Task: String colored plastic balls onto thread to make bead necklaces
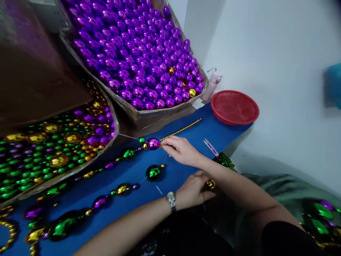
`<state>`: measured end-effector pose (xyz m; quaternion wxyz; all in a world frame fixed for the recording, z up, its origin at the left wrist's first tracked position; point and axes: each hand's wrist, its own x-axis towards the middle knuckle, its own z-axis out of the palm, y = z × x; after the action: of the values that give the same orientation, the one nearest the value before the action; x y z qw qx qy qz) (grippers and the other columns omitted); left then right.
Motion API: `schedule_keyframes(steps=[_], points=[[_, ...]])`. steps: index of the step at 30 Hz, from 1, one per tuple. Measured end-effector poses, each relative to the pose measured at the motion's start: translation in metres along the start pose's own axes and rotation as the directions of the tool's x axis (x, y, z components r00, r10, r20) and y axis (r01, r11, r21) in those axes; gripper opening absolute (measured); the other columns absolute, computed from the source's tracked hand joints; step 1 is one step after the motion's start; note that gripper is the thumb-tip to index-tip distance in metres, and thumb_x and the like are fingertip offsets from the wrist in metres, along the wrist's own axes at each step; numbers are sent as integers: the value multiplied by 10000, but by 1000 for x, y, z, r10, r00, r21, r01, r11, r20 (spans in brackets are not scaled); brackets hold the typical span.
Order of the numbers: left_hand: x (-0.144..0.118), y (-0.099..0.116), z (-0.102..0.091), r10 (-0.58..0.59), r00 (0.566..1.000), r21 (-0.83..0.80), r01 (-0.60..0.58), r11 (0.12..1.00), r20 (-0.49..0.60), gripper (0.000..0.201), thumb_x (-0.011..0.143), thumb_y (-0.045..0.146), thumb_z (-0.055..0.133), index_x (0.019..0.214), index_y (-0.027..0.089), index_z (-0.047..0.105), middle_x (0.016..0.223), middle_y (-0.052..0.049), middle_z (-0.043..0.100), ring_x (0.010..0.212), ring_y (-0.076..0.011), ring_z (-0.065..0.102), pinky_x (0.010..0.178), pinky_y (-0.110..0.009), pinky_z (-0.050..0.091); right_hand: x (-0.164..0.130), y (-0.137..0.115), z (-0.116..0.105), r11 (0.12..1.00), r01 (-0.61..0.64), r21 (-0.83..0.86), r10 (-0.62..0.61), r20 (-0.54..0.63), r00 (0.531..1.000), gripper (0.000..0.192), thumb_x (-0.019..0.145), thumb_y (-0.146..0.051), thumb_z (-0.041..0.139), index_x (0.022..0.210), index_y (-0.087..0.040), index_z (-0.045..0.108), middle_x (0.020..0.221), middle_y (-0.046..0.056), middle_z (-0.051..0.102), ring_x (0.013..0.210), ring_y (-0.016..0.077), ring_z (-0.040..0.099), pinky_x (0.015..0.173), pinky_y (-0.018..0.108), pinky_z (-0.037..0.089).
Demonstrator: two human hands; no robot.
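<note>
Two hands, right hand (181, 151) pinching one purple bead (153, 143), two bead boxes (138, 115)

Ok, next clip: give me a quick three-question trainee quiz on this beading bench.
1. True or false: the right hand pinches a purple bead on the string.
2. Which hand wears the watch?
3. The red bowl sits: A) on the purple bead box B) at the blue mat's far end C) under the left hand

Key: 1 true; 2 left; 3 B
</note>
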<state>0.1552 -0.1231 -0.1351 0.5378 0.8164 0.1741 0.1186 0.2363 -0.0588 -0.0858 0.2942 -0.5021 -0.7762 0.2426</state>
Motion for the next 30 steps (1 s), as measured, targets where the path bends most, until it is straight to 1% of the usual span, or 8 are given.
schedule_keyframes(steps=[5,10,14,16,20,23,26,30], points=[[-3,1,-2,-19,999,-9,20,1000,44,620,742,261,650,1318,164,442,1369,-163,427,1215,-313,441,1004,-432,373,-8,2,-6,999,-48,8,48,-15,999,175,925,-190,455,986,-178,618,885,1,616,735,101,584,710,202,436],[-58,34,-50,-47,995,16,46,999,84,405,829,294,569,1229,227,544,1198,-103,588,1082,-249,562,933,-360,431,-15,-7,-6,995,-73,72,77,-59,995,171,934,-199,442,986,-191,604,906,3,604,717,93,585,684,193,438],[-124,71,-115,-122,975,108,143,984,-184,260,868,303,528,1107,234,603,970,-37,670,863,-159,626,796,-256,474,-23,-22,12,982,-8,188,24,-84,996,189,949,-193,394,979,-176,579,800,10,554,645,105,566,607,206,434],[-161,74,-151,-158,874,223,286,932,-459,209,878,293,513,1044,223,617,955,-27,674,851,-148,626,768,-241,478,-24,-23,24,952,-79,296,86,-11,996,162,945,-239,419,954,-202,577,743,-10,532,637,108,553,607,207,428],[-228,40,-220,-99,543,378,693,614,-834,260,881,350,477,1051,192,594,973,-53,668,882,-188,625,778,-285,478,-21,-31,46,909,-130,396,98,100,990,164,947,-295,416,964,-218,560,741,-14,508,652,120,552,599,222,419],[-247,-3,-250,-260,573,491,810,319,-777,318,874,363,453,1091,178,593,1038,-96,644,934,-230,616,804,-318,472,-18,-42,57,914,-111,391,67,125,990,177,950,-305,407,968,-219,561,763,-5,509,670,127,549,611,233,416],[-245,-33,-258,-314,588,523,808,272,-745,280,802,299,547,1057,209,619,1015,-93,640,917,-256,610,740,-321,485,-17,-51,65,931,-85,356,34,148,988,186,954,-298,401,1014,-225,561,789,1,523,687,128,548,625,241,415],[-240,-35,-253,-290,586,512,807,295,-757,257,778,246,567,1029,200,604,1000,-92,611,917,-253,595,739,-325,485,-16,-58,73,944,-61,323,3,177,984,200,960,-278,386,1021,-229,570,802,7,535,699,131,547,635,249,412]])
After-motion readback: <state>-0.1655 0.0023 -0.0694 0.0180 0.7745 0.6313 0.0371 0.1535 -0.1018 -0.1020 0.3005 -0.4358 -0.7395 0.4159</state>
